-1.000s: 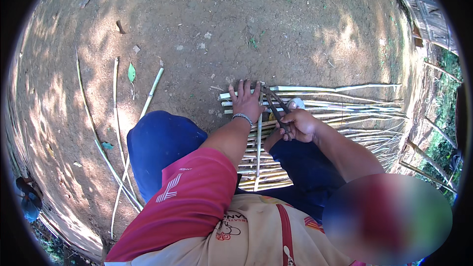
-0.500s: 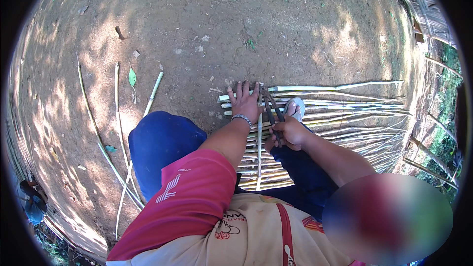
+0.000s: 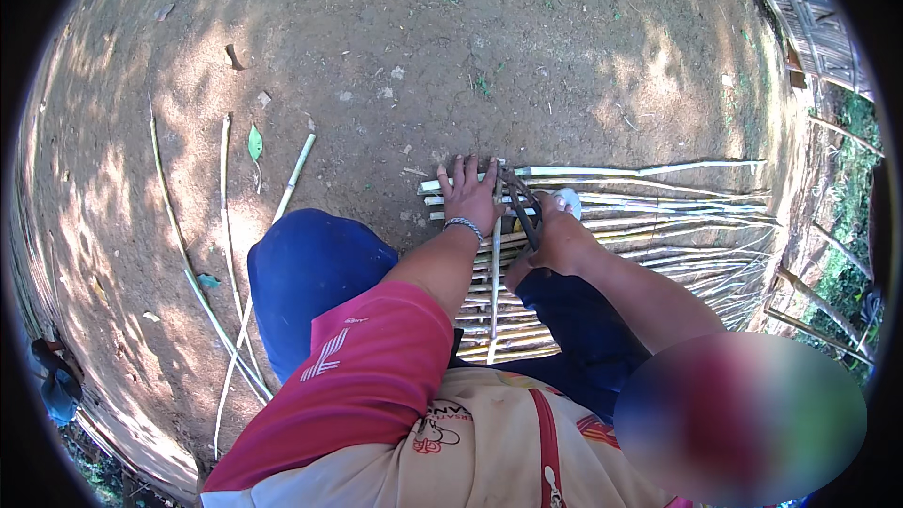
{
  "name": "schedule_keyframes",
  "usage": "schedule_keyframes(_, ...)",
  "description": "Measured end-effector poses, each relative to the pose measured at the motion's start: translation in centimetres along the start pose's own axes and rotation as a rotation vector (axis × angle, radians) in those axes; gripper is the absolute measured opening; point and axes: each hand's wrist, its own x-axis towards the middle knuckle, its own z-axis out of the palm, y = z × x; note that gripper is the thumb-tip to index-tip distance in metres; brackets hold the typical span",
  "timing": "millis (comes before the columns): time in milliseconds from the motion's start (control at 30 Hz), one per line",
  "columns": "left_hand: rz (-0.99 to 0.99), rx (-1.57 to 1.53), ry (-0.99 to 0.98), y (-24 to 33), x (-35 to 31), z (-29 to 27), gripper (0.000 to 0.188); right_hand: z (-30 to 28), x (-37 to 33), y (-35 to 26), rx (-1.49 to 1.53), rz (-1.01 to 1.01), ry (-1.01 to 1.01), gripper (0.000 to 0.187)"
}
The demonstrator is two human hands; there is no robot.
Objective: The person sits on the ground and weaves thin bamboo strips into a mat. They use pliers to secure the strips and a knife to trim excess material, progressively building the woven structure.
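My left hand (image 3: 467, 199), a braided band at its wrist, lies with fingers spread over the cut ends of the top sticks (image 3: 602, 172). Beneath it, a cross stick (image 3: 495, 296) runs across the row toward my body. Dark metal pincers (image 3: 520, 202) stand tilted just right of that hand, their jaws at the top of the cross stick. My right hand (image 3: 562, 237) is closed around the pincers' handles, with some of its fingers hidden. Whatever the jaws grip is too small to make out.
Several thin sticks lie side by side, fanning to the right. My blue-clad knee (image 3: 315, 287) is at left, and part of my foot (image 3: 570, 200) shows beside the pincers. Loose sticks (image 3: 207, 296) and a green leaf (image 3: 255, 143) lie on the dirt. Another person (image 3: 56, 381) is at far left.
My right hand has shifted slightly away from my body along the pincers and now covers more of my foot. The pincers' handles look closer together. My left hand stays in place.
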Motion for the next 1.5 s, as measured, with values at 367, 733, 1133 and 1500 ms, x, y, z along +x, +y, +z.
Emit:
schedule_keyframes(367, 0.006, -0.022, 0.011, -0.4, 0.2, 0.5, 0.093, -0.5, -0.6, -2.1, -0.872, -0.012, 0.294, 0.055)
schedule_keyframes(733, 0.002, -0.035, 0.005, -0.5, 0.2, 0.4, 0.092, -3.3, 0.8, -1.4, -0.877, -0.023, 0.247, 0.056)
schedule_keyframes(1133, -0.001, -0.028, 0.023, -0.5, 0.2, 0.5, 0.093, -3.9, 2.5, 0.5, 0.657, 0.405, -0.312, 0.013)
schedule_keyframes(1500, 0.003, -0.022, 0.032, -0.5, -0.1, 0.5, 0.093, -3.1, 4.9, 1.4, -0.019, 0.244, -0.263, 0.02)
